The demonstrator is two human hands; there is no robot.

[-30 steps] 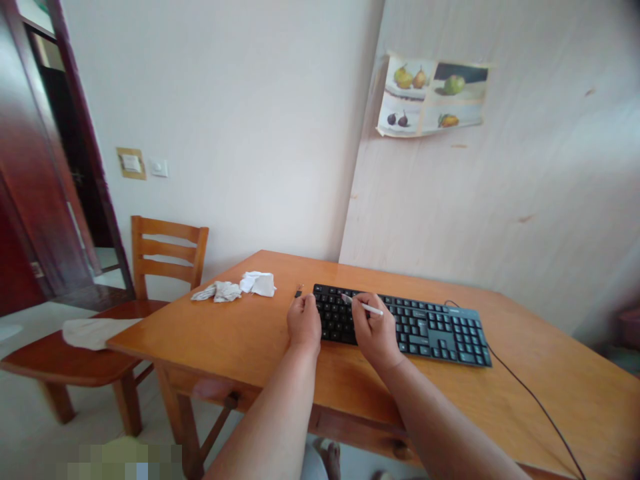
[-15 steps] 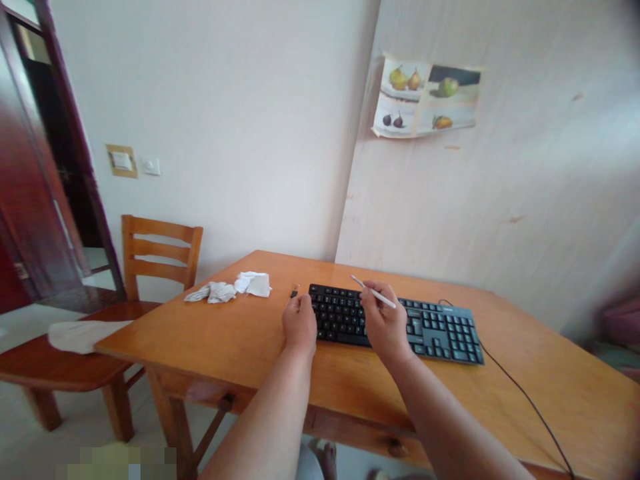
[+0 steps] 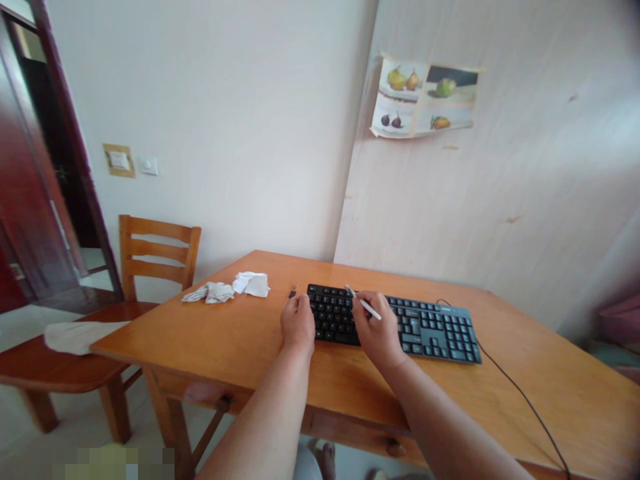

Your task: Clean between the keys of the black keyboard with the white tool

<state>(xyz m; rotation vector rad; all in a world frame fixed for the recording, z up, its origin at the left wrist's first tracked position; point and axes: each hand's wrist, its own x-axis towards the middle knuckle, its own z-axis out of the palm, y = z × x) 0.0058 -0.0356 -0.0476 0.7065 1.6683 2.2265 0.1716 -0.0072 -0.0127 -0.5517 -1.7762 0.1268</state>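
Observation:
A black computer keyboard (image 3: 435, 328) lies flat on the wooden table in front of me. At its left end, my left hand (image 3: 298, 323) is closed around the edge; the fingertips are partly hidden. My right hand (image 3: 379, 328) is over the middle keys, pinching a slim white stick (image 3: 369, 309) between thumb and fingers. The stick slants, with its far end pointing left toward the upper rows of keys. Its tip looks slightly thicker, like a small brush, but is too small to make out. Just beyond my left hand is a small dark object (image 3: 293, 293) I cannot identify.
Crumpled white cloths (image 3: 215, 292) lie on the table's (image 3: 210, 340) left part. The keyboard's black cable (image 3: 525, 399) runs off the front right. A wooden chair (image 3: 160, 252) with a white cloth (image 3: 83, 337) on its seat stands at the left. A wall closes the far side.
My right hand and the white stick have moved left and slightly down, with the stick's tip lower over the keyboard's upper rows. My left hand stays at the keyboard's left end.

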